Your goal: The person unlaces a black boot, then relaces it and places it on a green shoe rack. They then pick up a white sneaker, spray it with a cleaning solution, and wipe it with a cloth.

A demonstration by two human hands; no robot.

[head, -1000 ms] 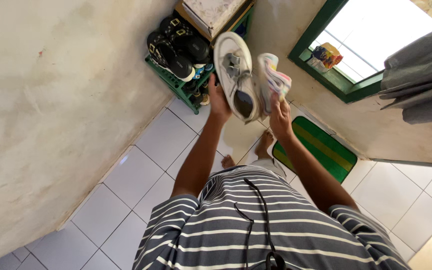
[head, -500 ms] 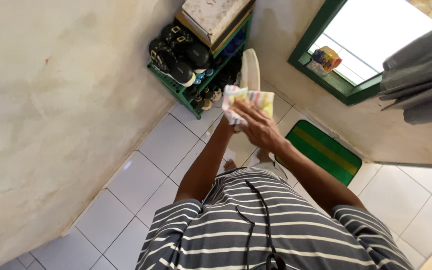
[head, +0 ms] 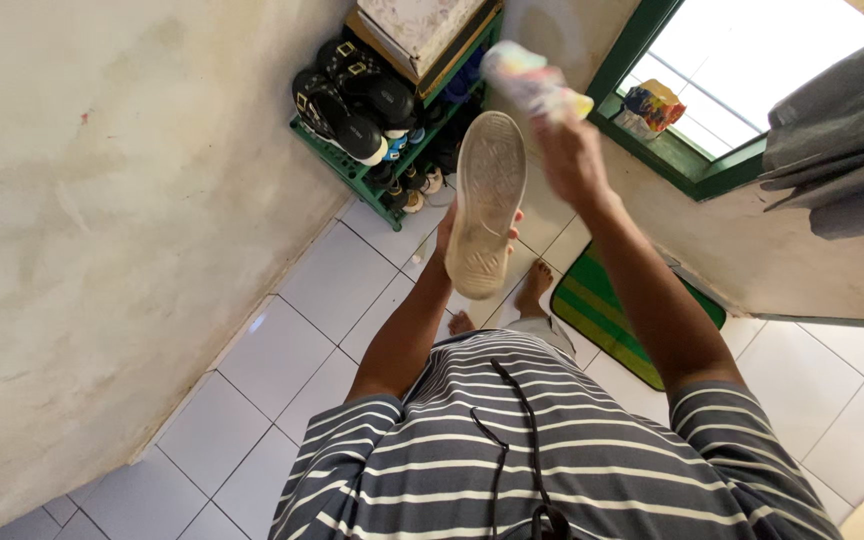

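Shoe (head: pixel 485 200) sole-up in left hand (head: pixel 449 228), cloth (head: pixel 532 82) in right hand (head: pixel 574 155)

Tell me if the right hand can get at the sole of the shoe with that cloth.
Probably yes: the right hand, holding the cloth, is just beside the shoe, whose sole faces up in the left hand; nothing lies between.

A home entryway: a green shoe rack (head: pixel 352 165) full of footwear stands against the plaster wall, with white floor tiles (head: pixel 282 350), a green doormat (head: pixel 612 315) and a green-framed window (head: pixel 692 150).
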